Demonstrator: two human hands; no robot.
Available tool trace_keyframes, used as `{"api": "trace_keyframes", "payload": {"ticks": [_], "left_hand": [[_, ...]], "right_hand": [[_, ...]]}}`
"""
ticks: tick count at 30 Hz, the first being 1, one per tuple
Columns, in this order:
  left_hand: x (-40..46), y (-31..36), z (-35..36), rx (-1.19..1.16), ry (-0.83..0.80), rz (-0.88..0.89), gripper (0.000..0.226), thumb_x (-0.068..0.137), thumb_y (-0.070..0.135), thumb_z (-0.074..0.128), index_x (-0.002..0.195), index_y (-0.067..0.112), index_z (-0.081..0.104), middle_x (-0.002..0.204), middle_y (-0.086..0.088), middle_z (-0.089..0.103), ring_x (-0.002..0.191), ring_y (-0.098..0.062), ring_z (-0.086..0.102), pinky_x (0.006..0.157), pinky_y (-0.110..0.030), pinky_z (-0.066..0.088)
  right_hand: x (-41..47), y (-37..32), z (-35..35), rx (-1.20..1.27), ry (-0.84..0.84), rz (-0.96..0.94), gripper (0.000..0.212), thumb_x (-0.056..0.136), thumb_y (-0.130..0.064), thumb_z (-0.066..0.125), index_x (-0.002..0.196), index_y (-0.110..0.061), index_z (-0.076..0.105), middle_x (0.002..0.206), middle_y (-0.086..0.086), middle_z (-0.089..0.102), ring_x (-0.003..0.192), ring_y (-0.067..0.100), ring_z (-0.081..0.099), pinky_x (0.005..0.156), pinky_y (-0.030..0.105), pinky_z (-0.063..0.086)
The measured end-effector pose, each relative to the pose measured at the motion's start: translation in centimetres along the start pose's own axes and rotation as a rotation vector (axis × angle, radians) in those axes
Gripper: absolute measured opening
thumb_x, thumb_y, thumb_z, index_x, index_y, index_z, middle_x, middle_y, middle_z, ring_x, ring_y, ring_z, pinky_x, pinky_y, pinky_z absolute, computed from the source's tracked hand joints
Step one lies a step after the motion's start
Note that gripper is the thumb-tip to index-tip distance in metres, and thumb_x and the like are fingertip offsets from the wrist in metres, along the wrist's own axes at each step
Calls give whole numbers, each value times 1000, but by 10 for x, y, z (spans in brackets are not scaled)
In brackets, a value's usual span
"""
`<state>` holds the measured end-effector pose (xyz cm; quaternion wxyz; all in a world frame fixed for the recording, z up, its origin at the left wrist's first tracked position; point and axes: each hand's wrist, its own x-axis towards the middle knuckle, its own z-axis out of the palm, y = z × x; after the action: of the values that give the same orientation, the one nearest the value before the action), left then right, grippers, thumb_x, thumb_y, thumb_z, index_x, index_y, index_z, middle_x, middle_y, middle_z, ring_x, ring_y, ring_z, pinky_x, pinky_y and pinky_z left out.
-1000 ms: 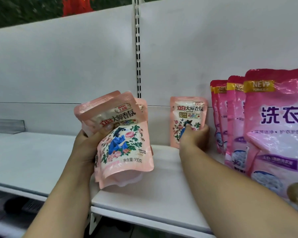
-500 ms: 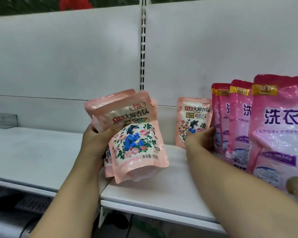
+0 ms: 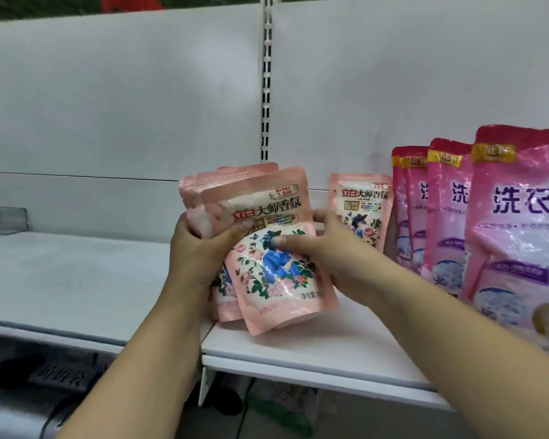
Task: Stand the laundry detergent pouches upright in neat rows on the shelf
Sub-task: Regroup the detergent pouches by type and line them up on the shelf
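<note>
While the thumb point(image 3: 246, 224) of the left hand point(image 3: 200, 248) presses across the front of a small bunch of pale pink flower-printed detergent pouches point(image 3: 267, 248), its fingers curl round behind and grip the lot. The right hand point(image 3: 327, 251) comes in from the other side, thumb laid on the front pouch's blue-and-rose picture, fingers wrapped round its right edge, so both hands hold the bunch together, tilted, with its lower corners just over the front of the white metal shelf point(image 3: 314, 343).

Behind the right hand, one matching pale pink pouch point(image 3: 362, 207) stands upright at the back of the shelf, against the white back panel point(image 3: 124, 99). Just beside it, to the right, a row of larger glossy magenta detergent bags point(image 3: 450, 210) stands upright, running forward towards the camera.

A slotted upright rail point(image 3: 267, 74) splits the back panel in two. Far left, a clear plastic divider point(image 3: 4, 218) sits on the neighbouring shelf board.

Now the print: the front pouch carries a price badge reading "3.8元", a red "立白" logo and "大师香氛"; "净含量" shows near the bottom. The magenta bags wear gold "NEW" banners and big purple characters beginning "洗衣".
</note>
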<state>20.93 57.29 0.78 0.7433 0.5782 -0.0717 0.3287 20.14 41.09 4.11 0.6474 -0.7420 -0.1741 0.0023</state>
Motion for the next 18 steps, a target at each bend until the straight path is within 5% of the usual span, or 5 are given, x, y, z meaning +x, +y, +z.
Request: {"api": "trace_keyframes", "payload": {"ticks": [5, 9, 13, 18], "left_hand": [[-6, 4, 4, -19, -70, 30, 81, 55, 39, 83, 117, 1, 49, 102, -14, 65, 75, -15, 70, 55, -24, 53], [-9, 6, 6, 0, -38, -3, 49, 73, 24, 71, 113, 5, 51, 97, -7, 67, 66, -6, 69, 50, -18, 50], [-11, 8, 9, 19, 21, -26, 28, 77, 16, 70, 101, 11, 58, 80, 1, 69, 60, -4, 68, 46, -16, 49], [-14, 10, 10, 23, 101, -5, 11, 79, 15, 69, 84, 18, 60, 63, 9, 69, 54, -2, 65, 43, -15, 48]], "right_hand": [[-1, -2, -18, 126, 117, -8, 4, 82, -9, 65, 82, -10, 61, 72, 4, 68, 62, 16, 64, 59, 26, 52], [-2, -7, -35, 325, 378, -88, 5, 87, -14, 60, 82, -15, 61, 69, 1, 71, 60, 16, 70, 56, 31, 58], [11, -7, -48, 310, 665, -146, 7, 91, -23, 55, 85, -20, 59, 89, 1, 67, 79, 18, 64, 74, 35, 55], [44, 4, -41, 229, 744, -125, 7, 95, -20, 49, 93, -16, 54, 74, -6, 52, 57, 6, 44, 46, 16, 37]]}}
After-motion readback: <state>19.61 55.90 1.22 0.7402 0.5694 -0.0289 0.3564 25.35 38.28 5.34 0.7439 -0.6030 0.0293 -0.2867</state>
